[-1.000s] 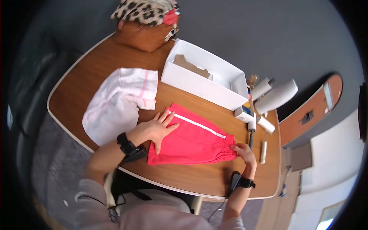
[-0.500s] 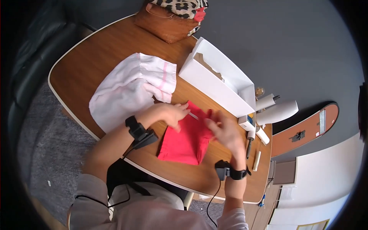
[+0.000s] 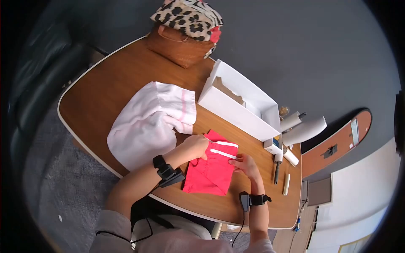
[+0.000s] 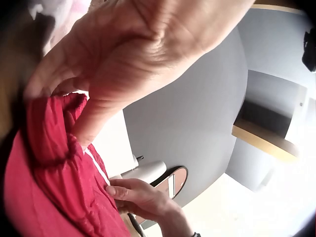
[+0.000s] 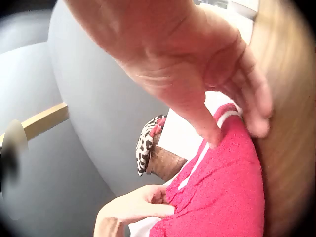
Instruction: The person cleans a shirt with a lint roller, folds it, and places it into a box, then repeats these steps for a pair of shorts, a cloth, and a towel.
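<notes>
Red shorts [image 3: 209, 175] with white side stripes lie folded over on the wooden table, two stripe sections showing at the far side. My left hand [image 3: 196, 146] grips the gathered waistband at the left edge; in the left wrist view the thumb is on the near face and the fingers behind it. At the opposite, folded edge, my right hand [image 3: 247, 165] pinches the cloth near the stripe. The right wrist view shows its thumb on top of the fabric and the fingers beyond the edge. A white garment with pink stripes [image 3: 143, 122] lies beside my left forearm.
Behind the shorts stands a white open box [image 3: 236, 114] with brown cardboard inside. At the back left is a brown basket [image 3: 173, 48] heaped with leopard-print cloth [image 3: 185, 19]. White rolls [image 3: 291, 156] and a dark-handled tool [image 3: 276, 173] lie on the right.
The right hand has brought the waistband end over to the left, folding the shorts in half. The left hand now holds the waistband, and the right has moved to the folded edge.
</notes>
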A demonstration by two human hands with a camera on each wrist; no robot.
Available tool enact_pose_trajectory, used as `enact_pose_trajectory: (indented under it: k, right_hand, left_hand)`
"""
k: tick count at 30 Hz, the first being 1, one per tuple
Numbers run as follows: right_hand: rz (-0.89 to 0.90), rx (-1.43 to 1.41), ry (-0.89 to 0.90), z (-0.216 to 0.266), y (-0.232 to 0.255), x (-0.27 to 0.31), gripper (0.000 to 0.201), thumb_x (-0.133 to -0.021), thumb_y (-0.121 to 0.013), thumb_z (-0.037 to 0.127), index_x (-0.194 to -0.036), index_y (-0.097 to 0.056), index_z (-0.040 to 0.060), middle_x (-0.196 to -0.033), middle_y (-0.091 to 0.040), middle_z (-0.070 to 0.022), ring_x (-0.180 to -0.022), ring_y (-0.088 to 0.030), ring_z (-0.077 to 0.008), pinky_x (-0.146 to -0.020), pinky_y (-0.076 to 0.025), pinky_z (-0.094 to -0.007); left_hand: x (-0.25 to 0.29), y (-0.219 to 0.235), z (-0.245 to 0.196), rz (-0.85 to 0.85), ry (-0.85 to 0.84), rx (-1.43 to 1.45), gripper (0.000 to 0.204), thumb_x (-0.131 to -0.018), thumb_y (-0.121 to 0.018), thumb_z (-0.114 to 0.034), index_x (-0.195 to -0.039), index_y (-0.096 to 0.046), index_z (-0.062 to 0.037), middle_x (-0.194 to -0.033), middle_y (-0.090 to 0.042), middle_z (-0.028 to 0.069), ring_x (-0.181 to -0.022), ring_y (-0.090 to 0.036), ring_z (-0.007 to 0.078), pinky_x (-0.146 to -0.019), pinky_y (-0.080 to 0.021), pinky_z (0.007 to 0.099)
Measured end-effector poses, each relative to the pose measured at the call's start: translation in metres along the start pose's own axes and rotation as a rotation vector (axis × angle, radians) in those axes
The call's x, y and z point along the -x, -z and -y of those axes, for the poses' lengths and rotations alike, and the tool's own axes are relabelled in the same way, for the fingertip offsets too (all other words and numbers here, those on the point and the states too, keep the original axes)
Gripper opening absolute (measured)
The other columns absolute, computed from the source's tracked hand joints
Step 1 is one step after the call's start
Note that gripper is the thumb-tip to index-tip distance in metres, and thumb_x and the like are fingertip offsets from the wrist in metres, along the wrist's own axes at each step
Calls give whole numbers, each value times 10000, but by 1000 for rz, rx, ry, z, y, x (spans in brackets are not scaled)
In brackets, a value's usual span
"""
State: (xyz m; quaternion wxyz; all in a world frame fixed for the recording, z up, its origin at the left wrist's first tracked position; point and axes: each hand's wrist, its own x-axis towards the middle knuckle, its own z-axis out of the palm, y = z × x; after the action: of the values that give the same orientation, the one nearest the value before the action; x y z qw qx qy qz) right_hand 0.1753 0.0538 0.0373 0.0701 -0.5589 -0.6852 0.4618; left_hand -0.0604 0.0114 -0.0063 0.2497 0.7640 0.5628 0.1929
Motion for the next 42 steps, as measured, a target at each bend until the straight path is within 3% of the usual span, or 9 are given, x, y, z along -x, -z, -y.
enact_pose_trajectory:
  k: [5, 10, 14, 17, 25, 36, 39, 41, 42]
  right_hand:
    - [68, -643, -1, -21, -16, 8, 475, -761, -669, 225, -1096, -491, -61, -975, -597, -107, -817, -603, -162, -675, -498, -240]
    - [127, -706, 105, -16, -33, 32, 413, -767, -664, 142, -1126, -505, 15, -1083, -562, -86, -986, -532, -179, -851, -441, -305]
    - [64, -698, 83, -19, -36, 33, 365, -768, -610, 56, -1115, -509, 3, -1056, -576, -94, -946, -554, -185, -833, -455, -310]
    - [-83, -544, -6, 3, 2, 39, 345, -747, -562, 1, -1090, -523, -13, -1004, -597, -104, -893, -576, -196, -804, -471, -302]
    - [-300, -737, 419, 79, 115, 33, 369, -719, -497, -36, -1084, -467, -82, -1011, -565, -188, -878, -586, -268, -783, -503, -329]
    - [-199, -962, 480, 144, 133, -147, 220, -764, -480, -16, -982, -481, -46, -942, -566, -179, -848, -593, -270, -749, -534, -392]
    - [-39, -920, 518, 109, 122, -203, 393, -771, -523, 24, -1139, -409, -54, -974, -549, -158, -803, -589, -264, -698, -534, -378]
    - [-288, -520, 186, 95, 107, -197, 548, -779, -527, 41, -1266, -291, -51, -974, -539, -157, -782, -588, -258, -699, -522, -358]
    - [-202, -520, 135, 88, 104, -191, 635, -783, -539, 65, -1315, -211, -47, -998, -538, -168, -778, -593, -258, -704, -510, -334]
  left_hand:
    - [-1, 1, -1, 6, 60, -12, 525, -553, -781, -316, -800, -585, 103, -830, -590, 249, -819, -591, 351, -724, -481, 379]
    - [-4, -3, 1, 12, 8, 12, 595, -574, -764, -364, -819, -560, 139, -846, -572, 281, -837, -581, 369, -741, -475, 386]
    - [-10, -16, 15, -60, -117, -29, 743, -636, -699, -470, -930, -496, 181, -757, -581, 268, -761, -603, 345, -684, -486, 372]
    - [-3, 16, -11, 178, 227, 200, 844, -685, -619, -557, -989, -438, 210, -640, -580, 237, -605, -609, 309, -593, -490, 353]
    - [-6, 10, -2, 202, 238, 185, 605, -747, -604, -490, -889, -467, 82, -631, -589, 184, -538, -606, 236, -510, -473, 319]
    - [-11, 3, 6, 207, 256, 237, 583, -734, -621, -487, -872, -465, 57, -635, -589, 158, -509, -591, 212, -479, -466, 301]
    - [-9, 5, 7, 196, 177, 262, 699, -746, -592, -493, -934, -444, 164, -579, -580, 198, -471, -584, 236, -462, -465, 319]
    - [-9, 5, 8, 189, 163, 270, 666, -747, -597, -483, -896, -460, 152, -564, -577, 190, -469, -582, 238, -457, -461, 321]
    - [-9, 5, 7, 189, 160, 271, 659, -749, -597, -480, -889, -463, 150, -560, -575, 188, -468, -582, 240, -456, -461, 322]
